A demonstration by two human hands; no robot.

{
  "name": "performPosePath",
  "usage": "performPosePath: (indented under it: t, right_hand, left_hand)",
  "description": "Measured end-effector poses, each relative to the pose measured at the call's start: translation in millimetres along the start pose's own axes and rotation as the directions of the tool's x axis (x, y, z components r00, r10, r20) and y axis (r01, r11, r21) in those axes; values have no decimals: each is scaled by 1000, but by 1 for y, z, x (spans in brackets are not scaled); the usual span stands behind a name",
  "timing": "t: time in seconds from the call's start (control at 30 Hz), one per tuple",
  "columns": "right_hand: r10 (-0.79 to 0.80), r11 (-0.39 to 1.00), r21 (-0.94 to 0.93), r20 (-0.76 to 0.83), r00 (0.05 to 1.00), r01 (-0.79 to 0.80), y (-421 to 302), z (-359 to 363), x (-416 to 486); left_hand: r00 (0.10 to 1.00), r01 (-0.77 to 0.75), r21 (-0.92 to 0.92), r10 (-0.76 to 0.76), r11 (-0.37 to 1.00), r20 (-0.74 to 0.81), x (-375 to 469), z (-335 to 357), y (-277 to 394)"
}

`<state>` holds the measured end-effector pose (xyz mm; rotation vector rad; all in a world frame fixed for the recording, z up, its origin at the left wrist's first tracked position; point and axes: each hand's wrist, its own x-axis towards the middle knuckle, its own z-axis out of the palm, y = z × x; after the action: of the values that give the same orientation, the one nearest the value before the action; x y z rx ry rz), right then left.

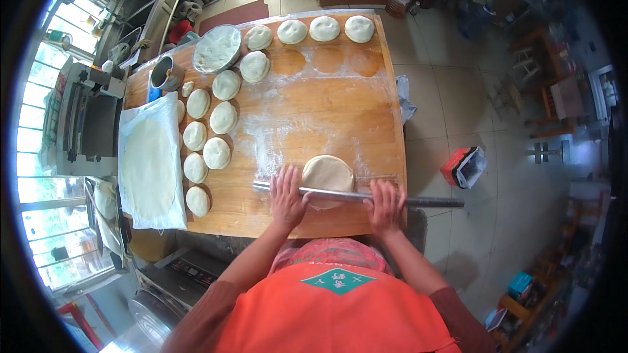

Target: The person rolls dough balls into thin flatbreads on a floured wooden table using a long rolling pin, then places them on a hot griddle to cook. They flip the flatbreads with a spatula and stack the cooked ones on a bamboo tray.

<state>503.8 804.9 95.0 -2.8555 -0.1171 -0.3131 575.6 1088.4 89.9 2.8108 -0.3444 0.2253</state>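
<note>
A metal rolling pin (338,196) lies across a flattened round of dough (327,174) near the front edge of the wooden table (314,108). On the pin's left part rests my left hand (287,196), palm down, fingers stretched forward over it. My right hand (385,205) lies over the pin right of the dough, slightly blurred. The pin's right end sticks out past the table's edge. Several thick dough rounds (223,117) stand in rows at the left and along the far edge. White flour dusts the wood left of the flattened round.
A bowl of flour (217,49) and a metal pot (167,73) stand at the far left. Below them, a large thin dough sheet (149,169) lies on white plastic. A machine (93,117) adjoins the left edge. A lined red bin (463,166) stands on the floor at right.
</note>
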Motion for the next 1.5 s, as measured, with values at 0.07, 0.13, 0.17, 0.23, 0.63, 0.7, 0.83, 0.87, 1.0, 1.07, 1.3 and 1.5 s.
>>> performPosePath:
  t: [0.07, 0.13, 0.17, 0.23, 0.63, 0.7, 0.83, 0.87, 1.0, 1.07, 1.3, 1.5]
  right_hand:
    - [34, 991, -120, -148, 988, -52, 9, 17, 52]
    - [33, 992, -108, -279, 960, -65, 22, 39, 116]
    - [104, 990, -64, -235, 966, -122, 30, 48, 144]
    - [140, 987, -43, -224, 964, -153, 34, 57, 160]
    - [-1, 992, 125, 186, 982, -23, -24, -5, -33]
    - [40, 999, -20, -1, 999, -40, -31, 9, -17]
    - [87, 980, -167, -134, 987, -109, 7, 51, 70]
    - [90, 978, -173, -173, 981, -120, 17, 58, 94]
    - [-39, 999, 13, -59, 997, 40, 41, 52, 114]
    - [-133, 983, 134, 23, 991, 129, 34, 36, 81]
    - [-42, 991, 131, 163, 986, 20, -33, 5, -46]
    - [79, 983, -159, -102, 992, -95, -13, 61, 59]
  left_hand:
    - [999, -39, 11, 39, 999, 18, 41, 15, -7]
    - [996, -35, -92, 27, 995, -89, 109, 38, -23]
    - [996, 31, -127, -40, 991, -74, 147, 50, -34]
    - [993, 114, -215, -108, 970, 38, 189, 64, -45]
    - [970, 148, -110, -122, 983, 211, -12, -9, -48]
    - [993, 9, -120, 6, 993, 121, -9, -7, -48]
    - [998, -69, 3, 69, 998, -7, 98, 28, -50]
    - [999, -18, -84, 14, 996, -47, 130, 38, -49]
    - [971, 174, -304, -112, 936, 211, 191, 59, -56]
    - [921, 259, -358, -118, 897, 372, 159, 54, -56]
    - [953, 194, -197, -138, 961, 269, -15, -10, -65]
    - [998, -65, -118, 63, 991, -25, 77, 11, -74]
